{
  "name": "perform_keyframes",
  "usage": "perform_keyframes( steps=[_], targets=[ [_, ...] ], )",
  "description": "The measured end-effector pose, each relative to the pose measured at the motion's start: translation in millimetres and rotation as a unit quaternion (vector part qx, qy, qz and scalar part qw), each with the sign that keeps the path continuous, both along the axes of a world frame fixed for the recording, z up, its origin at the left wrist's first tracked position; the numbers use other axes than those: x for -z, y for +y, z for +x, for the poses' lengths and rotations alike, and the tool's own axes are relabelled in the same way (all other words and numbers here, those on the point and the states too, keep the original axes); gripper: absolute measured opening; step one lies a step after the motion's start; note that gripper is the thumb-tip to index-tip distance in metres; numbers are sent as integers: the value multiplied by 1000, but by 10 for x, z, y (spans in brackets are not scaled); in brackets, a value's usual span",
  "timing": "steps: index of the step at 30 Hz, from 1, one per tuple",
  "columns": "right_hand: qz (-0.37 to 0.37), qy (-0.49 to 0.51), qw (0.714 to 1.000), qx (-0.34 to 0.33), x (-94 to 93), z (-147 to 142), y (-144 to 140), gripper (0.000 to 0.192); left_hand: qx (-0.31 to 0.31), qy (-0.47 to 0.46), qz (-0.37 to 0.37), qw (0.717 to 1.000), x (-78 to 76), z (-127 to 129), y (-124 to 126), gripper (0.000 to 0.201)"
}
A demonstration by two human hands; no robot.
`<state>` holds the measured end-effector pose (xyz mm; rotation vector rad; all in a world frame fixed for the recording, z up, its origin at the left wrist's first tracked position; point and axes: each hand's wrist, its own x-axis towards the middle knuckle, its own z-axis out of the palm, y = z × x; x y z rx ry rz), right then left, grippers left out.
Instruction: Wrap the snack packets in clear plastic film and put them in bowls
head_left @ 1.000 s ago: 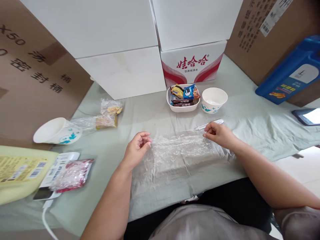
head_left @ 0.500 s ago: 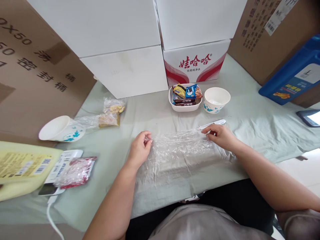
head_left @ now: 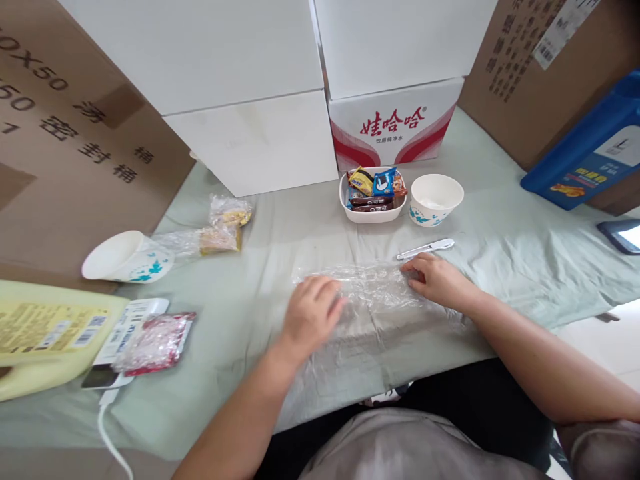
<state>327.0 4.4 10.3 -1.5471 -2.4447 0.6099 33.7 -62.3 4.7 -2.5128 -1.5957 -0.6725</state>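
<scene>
The left hand [head_left: 310, 310], slightly blurred, spreads over a clear, crinkled plastic film sheet [head_left: 373, 287], its thumb apart from its fingers; the right hand [head_left: 440, 283] has its fingertips at the film's right part, and whether they pinch it I cannot tell. The film lies flat on a pale green cloth [head_left: 280, 233]. From its middle, a slim white cutter [head_left: 427, 249] lies at two o'clock, a white oval tray [head_left: 373, 217] of wrapped snacks [head_left: 375, 190] at twelve, a white leaf-printed paper bowl [head_left: 433, 210] at one, and a tilted matching bowl [head_left: 150, 265] at nine.
</scene>
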Motion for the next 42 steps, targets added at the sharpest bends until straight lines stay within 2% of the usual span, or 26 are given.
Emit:
perform_keyframes(
  steps=[2,3,6,8,9,10,12,14,15,16,18,21,24,27,29,30,34,37,40,42],
  targets=[
    [-1,-18,1000,10,-17,40,26,34,71,53,-98,991,59,92,-41,48],
    [-2,-32,999,20,-29,69,42,36,84,74,-138,984,90,109,-46,57],
    [20,-81,994,69,-82,142,71,35,80,100,-216,968,136,76,-33,72],
    [87,-78,990,84,-117,134,49,32,74,100,-237,964,122,50,-26,75],
    [127,-60,988,70,-126,105,22,32,73,98,-240,963,108,48,-26,74],
    [159,-38,986,35,-127,61,-13,32,72,96,-242,963,93,53,-27,73],
    [173,-6,981,-87,-97,-50,-99,43,73,93,-247,962,69,60,-27,74],
    [127,-17,968,-218,-30,-143,-179,72,76,93,-259,958,52,22,-15,76],
    [98,-34,960,-261,6,-169,-208,87,74,95,-268,956,44,-25,-3,78],
    [71,-51,954,-285,38,-177,-227,98,66,95,-277,954,33,-90,11,81],
    [39,-72,955,-284,67,-150,-238,107,32,90,-287,953,-4,-244,38,88],
    [43,-65,962,-261,7,-85,-213,95,-17,58,-261,963,-103,-399,43,88],
    [57,-37,956,-285,-109,-86,-194,66,36,17,-251,967,-216,-355,1,54],
    [32,-14,950,-310,-190,-121,-200,24,96,-15,-291,952,-298,-257,-33,12],
    [2,9,949,-314,-223,-119,-207,1,104,-38,-308,945,-337,-263,-31,8],
    [-15,24,949,-315,-239,-105,-208,7,108,-52,-315,942,-356,-292,-25,10],
    [-111,74,952,-277,-306,-11,-184,14,105,-133,-370,913,-412,-475,6,9],
    [-173,88,966,-170,-299,16,-136,11,23,-183,-392,902,-382,-544,36,9],
    [-141,72,986,-48,-209,-29,-91,12,-63,-172,-358,916,-278,-515,83,10],
    [-108,35,993,4,-136,-82,-79,12,-106,-145,-321,930,-201,-469,115,8]
  ],
)
